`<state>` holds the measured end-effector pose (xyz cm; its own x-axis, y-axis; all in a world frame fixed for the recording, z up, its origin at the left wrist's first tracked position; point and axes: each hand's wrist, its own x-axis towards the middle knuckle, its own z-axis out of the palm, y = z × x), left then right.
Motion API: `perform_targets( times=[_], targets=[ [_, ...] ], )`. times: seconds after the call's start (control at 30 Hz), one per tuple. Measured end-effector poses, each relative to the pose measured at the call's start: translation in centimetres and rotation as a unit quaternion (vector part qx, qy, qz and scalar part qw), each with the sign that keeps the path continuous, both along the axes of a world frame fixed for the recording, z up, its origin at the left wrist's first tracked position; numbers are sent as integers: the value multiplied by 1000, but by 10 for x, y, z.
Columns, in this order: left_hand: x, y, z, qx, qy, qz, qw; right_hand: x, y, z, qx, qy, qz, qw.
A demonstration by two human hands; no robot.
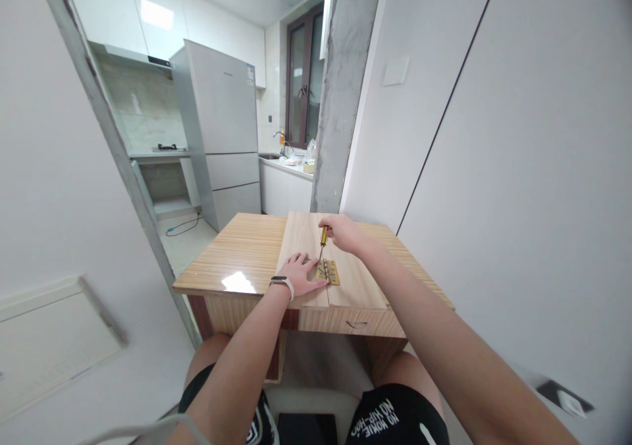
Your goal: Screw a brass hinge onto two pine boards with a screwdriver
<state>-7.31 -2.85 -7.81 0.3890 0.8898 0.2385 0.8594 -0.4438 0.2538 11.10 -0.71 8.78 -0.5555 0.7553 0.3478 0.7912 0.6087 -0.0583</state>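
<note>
Now, right hand (343,233) in a pinch round a yellow screwdriver (324,237), left hand (299,275) wide against a brass hinge (330,272).

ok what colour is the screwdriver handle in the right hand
The screwdriver handle is yellow with black; the head view shows it.

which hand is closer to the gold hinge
Left. The left hand is spread on the board right beside the gold hinge, thumb at its near edge; the right hand is farther off, raised beyond it, gripping the screwdriver.
</note>
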Motion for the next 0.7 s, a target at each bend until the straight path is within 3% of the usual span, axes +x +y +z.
perform_targets(
  times=[0.7],
  targets=[
    [1,-1,1,13,6,-1,1000,-5,3,-5,28,4,-25,999]
  ],
)
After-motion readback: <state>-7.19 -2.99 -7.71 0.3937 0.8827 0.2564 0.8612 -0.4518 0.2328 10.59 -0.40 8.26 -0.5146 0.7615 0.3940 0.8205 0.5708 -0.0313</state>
